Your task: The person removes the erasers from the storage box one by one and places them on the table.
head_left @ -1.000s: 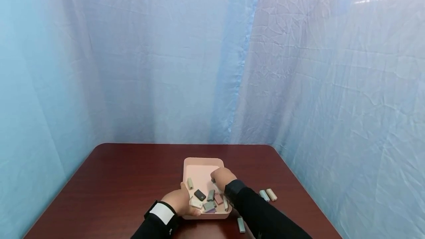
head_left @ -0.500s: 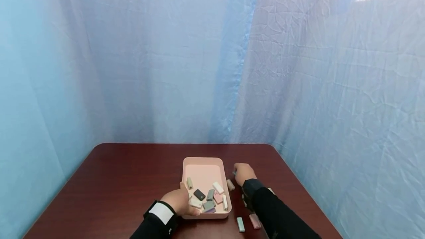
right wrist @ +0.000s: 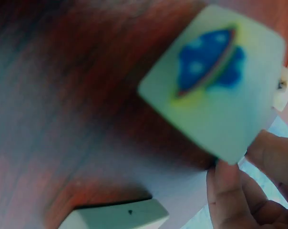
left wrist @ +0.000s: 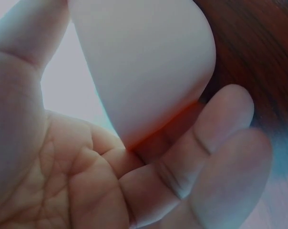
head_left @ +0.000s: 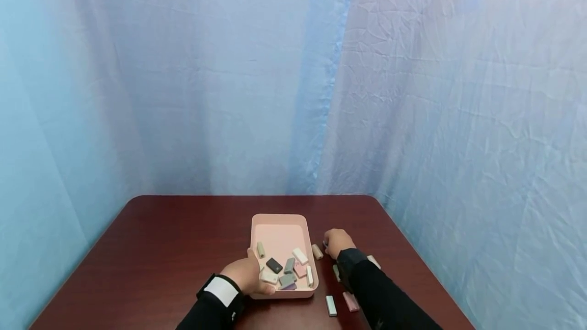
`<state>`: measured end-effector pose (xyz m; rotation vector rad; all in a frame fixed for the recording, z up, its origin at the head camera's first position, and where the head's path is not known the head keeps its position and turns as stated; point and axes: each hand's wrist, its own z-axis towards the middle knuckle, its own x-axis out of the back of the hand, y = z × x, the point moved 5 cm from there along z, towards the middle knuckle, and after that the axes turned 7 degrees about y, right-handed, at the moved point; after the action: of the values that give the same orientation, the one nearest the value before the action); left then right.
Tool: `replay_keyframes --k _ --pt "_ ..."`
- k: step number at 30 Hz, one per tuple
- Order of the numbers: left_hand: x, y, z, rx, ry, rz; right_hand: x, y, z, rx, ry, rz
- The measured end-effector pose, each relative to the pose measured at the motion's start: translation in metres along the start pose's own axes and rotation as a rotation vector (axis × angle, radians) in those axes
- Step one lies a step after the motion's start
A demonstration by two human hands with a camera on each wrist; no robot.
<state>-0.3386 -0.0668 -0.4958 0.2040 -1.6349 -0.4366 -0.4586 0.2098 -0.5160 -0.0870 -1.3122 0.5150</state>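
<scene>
In the head view, your left hand point(head_left: 243, 273) holds the pink tray point(head_left: 275, 232) at its near-left corner; a tug there could slide it and jostle the blocks point(head_left: 274, 265) gathered toward its near edge. Your right hand point(head_left: 339, 242) is beyond the tray's right edge, with a tan block point(head_left: 317, 251) between. Your right sleeve point(head_left: 390, 292) crosses close to a green block point(head_left: 337, 272) and a cream block point(head_left: 373, 261), so dropping your forearm could knock either. The desk point(head_left: 183, 243) gives you most room toward its left edge. In the left wrist view, thumb and curled fingers hold the tray's smooth wall, which might slip. In the right wrist view, you pinch a planet-printed block point(right wrist: 215, 86) by one corner, so it could pivot loose; whether it touches the desk you cannot tell. A pale block point(right wrist: 122, 217) lies near, easily bumped.
</scene>
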Motion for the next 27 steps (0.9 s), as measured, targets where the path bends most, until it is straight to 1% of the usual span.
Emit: replay_keyframes --k 6,8,12,14,16,18,20,21,22,24,27 --pt "-0.002 0.001 0.001 0.003 -0.01 0.005 0.001 0.002 -0.002 -0.004 0.012 0.045" --pt "-0.004 0.001 0.0 0.009 -0.011 0.003 0.001 0.002 -0.004 0.001 0.0 0.051" --pt "-0.005 0.002 -0.001 0.017 -0.015 -0.019 0.004 -0.001 -0.007 -0.012 -0.057 0.041" --pt "-0.006 0.001 -0.002 0.021 -0.023 -0.042 0.012 -0.009 -0.009 -0.011 -0.061 0.018" --pt "-0.007 -0.001 -0.002 0.028 -0.035 -0.069 0.02 -0.021 -0.01 -0.003 -0.03 -0.012" --pt "-0.007 -0.004 -0.002 0.032 -0.034 -0.095 0.028 -0.04 -0.01 0.033 0.006 -0.006" --pt "-0.008 -0.007 -0.001 0.033 -0.035 -0.121 0.03 -0.063 -0.01 0.079 0.001 0.017" --pt "-0.009 -0.009 -0.001 0.036 -0.037 -0.139 0.029 -0.075 -0.01 0.118 -0.016 0.019" --pt "-0.009 -0.01 0.0 0.033 -0.03 -0.158 0.027 -0.087 -0.012 0.152 -0.058 0.033" --pt "-0.011 -0.013 0.002 0.029 -0.028 -0.198 0.021 -0.11 -0.019 0.205 -0.168 0.053" --pt "-0.015 -0.016 0.003 0.041 -0.048 -0.249 0.01 -0.135 -0.032 0.267 -0.322 0.027"
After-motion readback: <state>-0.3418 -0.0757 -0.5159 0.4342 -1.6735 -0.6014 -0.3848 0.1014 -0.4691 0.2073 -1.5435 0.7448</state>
